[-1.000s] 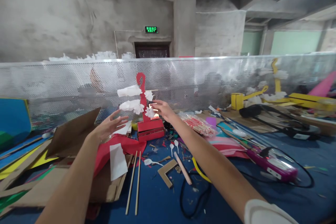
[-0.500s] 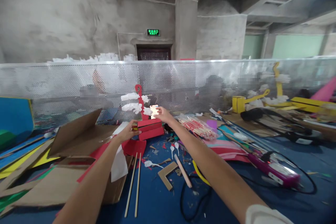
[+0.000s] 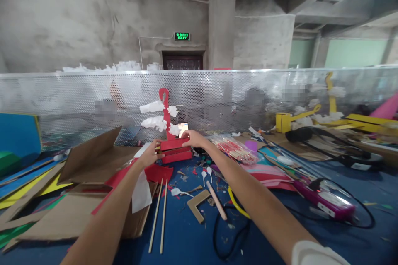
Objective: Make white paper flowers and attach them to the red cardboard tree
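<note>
Ahead of me stands a red cardboard model (image 3: pixel 176 156): a box-like base, a tall post (image 3: pixel 166 109) curling at the top, and crumpled white pieces (image 3: pixel 154 123) sticking out from the post. My left hand (image 3: pixel 151 154) grips the left end of the base, fingers round its edge. My right hand (image 3: pixel 193 138) holds the base's upper right end from above, fingertips on the red surface. Just behind the base, a lit phone (image 3: pixel 183 129) is partly covered by my right hand and the model.
Brown cardboard (image 3: pixel 90 161) lies at left, with two wooden sticks (image 3: pixel 163 215) in front. White plastic spoons (image 3: pixel 204 177), an L-shaped cardboard piece (image 3: pixel 199 207) and a glue stick (image 3: pixel 217 201) lie mid-table. A purple tool (image 3: pixel 325 201) with a black cord sits right. Perforated metal panel (image 3: pixel 217 103) behind.
The red model's post has risen and looks more upright and nearer, its base shifting slightly left. My right hand has moved from beside the phone down onto the base's upper right end.
</note>
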`<state>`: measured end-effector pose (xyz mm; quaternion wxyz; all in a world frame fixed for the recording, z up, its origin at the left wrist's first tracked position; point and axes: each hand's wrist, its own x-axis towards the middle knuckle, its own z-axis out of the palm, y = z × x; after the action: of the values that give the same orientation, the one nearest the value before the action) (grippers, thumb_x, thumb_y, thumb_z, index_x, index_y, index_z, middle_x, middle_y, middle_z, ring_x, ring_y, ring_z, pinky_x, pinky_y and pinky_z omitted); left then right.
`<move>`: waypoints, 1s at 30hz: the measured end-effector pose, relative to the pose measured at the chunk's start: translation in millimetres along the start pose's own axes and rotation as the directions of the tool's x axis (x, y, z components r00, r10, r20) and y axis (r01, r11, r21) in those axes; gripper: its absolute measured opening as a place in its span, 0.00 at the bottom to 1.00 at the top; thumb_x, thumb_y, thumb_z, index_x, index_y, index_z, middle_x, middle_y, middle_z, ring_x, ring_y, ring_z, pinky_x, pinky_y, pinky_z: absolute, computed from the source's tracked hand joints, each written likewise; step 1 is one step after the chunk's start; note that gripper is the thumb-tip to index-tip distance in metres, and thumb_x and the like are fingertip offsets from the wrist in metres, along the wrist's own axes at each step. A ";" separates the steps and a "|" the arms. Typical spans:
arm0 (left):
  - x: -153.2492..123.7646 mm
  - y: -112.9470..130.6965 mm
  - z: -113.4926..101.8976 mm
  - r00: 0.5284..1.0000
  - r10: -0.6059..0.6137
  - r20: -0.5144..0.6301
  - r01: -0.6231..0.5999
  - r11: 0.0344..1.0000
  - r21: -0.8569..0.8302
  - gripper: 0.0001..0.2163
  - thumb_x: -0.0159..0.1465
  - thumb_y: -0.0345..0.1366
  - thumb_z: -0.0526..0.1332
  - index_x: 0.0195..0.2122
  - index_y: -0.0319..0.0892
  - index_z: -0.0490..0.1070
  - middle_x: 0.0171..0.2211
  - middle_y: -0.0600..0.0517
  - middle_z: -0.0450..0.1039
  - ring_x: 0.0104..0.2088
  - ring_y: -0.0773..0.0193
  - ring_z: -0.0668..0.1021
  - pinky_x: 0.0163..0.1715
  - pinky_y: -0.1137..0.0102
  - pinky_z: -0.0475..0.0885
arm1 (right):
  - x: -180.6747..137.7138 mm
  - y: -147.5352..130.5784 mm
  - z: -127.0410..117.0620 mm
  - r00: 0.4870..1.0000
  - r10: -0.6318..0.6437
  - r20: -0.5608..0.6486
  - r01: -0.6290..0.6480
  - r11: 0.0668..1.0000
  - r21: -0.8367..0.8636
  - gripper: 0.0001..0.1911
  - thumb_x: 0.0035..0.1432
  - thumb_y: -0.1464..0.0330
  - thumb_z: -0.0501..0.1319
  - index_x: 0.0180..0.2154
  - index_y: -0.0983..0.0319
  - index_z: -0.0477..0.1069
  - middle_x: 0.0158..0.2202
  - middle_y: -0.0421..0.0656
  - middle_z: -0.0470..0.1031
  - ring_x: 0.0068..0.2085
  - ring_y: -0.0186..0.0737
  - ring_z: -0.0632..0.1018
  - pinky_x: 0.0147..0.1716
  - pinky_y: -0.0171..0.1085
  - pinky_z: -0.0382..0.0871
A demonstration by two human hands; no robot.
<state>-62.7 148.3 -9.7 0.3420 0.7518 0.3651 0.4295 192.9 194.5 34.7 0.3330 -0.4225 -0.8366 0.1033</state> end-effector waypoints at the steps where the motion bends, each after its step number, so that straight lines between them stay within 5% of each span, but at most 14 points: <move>1: 1.6 -2.2 0.0 1.000 0.002 -0.025 -0.001 1.000 0.025 0.25 0.51 0.32 0.66 0.48 0.44 0.56 0.51 0.42 0.68 0.47 0.55 0.75 0.43 0.62 0.73 | 0.3 -0.4 0.8 1.000 0.002 -0.010 -0.002 1.000 -0.015 0.17 0.42 0.72 0.69 0.38 0.62 0.74 0.38 0.45 0.77 0.39 0.42 0.77 0.37 0.35 0.67; 13: 15.9 -6.4 5.7 0.985 0.024 -0.171 0.038 0.936 0.350 0.23 0.56 0.34 0.62 0.54 0.41 0.63 0.53 0.43 0.70 0.54 0.51 0.71 0.54 0.59 0.64 | -6.6 -4.9 10.8 1.000 0.003 -0.013 -0.006 0.980 -0.197 0.24 0.46 0.70 0.67 0.48 0.61 0.72 0.48 0.47 0.75 0.48 0.46 0.74 0.48 0.38 0.65; 20: 17.1 -6.9 -3.7 0.994 -0.028 -0.104 0.064 0.928 0.366 0.20 0.59 0.38 0.59 0.52 0.40 0.66 0.45 0.44 0.75 0.41 0.55 0.79 0.40 0.66 0.74 | -3.8 -0.2 -2.3 0.999 0.033 -0.015 -0.036 0.969 -0.245 0.15 0.52 0.71 0.63 0.44 0.57 0.76 0.45 0.44 0.77 0.48 0.46 0.75 0.48 0.38 0.65; 30: 19.6 -20.3 -19.3 0.982 -0.086 -0.166 0.140 0.925 0.352 0.19 0.61 0.41 0.55 0.51 0.38 0.64 0.38 0.43 0.77 0.29 0.61 0.79 0.27 0.69 0.75 | -8.8 -1.5 11.5 1.000 -0.009 0.018 0.012 0.985 -0.169 0.19 0.54 0.69 0.62 0.49 0.61 0.73 0.49 0.45 0.75 0.48 0.42 0.76 0.48 0.35 0.66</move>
<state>-78.0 178.9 -11.1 0.1938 0.7458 0.5050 0.3889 188.2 188.0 22.5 0.2891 -0.4440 -0.8474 0.0336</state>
